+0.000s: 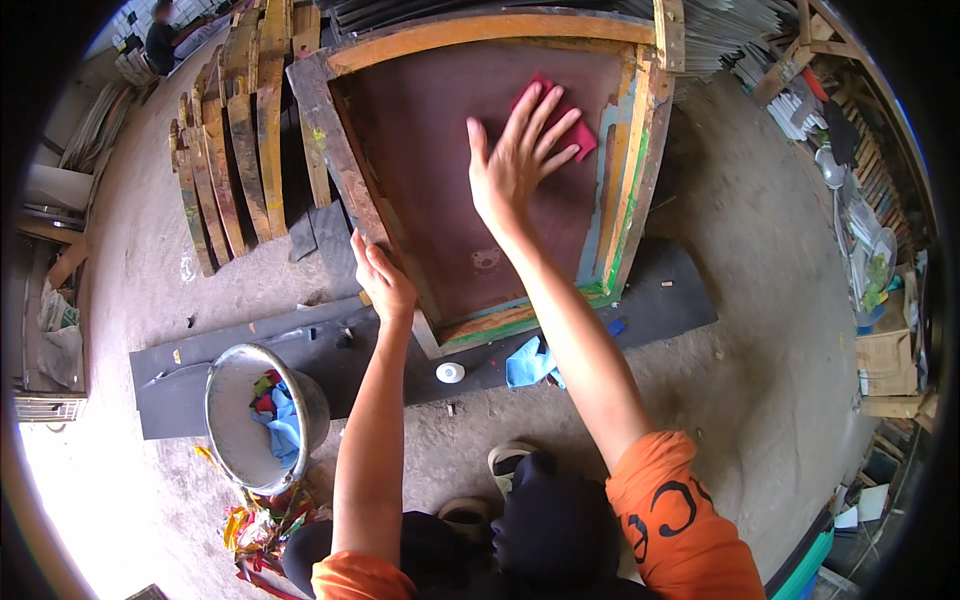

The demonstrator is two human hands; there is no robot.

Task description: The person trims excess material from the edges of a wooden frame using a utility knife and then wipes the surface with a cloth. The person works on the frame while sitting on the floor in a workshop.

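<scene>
A wooden-framed printing screen [362, 165] with a dark reddish-brown mesh [420, 150] stands tilted before me, its bars stained with paint. My right hand [512, 165] lies with spread fingers on a red cloth [578, 130], pressing it against the upper right part of the mesh. Along the outer side of the left bar rests my left hand [385, 282], its fingers stretched out and touching the wood. A small pale mark [485, 261] shows low on the mesh.
A grey bucket [225, 400] with coloured rags stands at lower left, beside a heap of scraps [262, 525]. On the black board [175, 405] lie a blue cloth [527, 364] and a white bottle [450, 372]. More wooden frames [240, 150] lean at upper left; a person [160, 42] sits beyond.
</scene>
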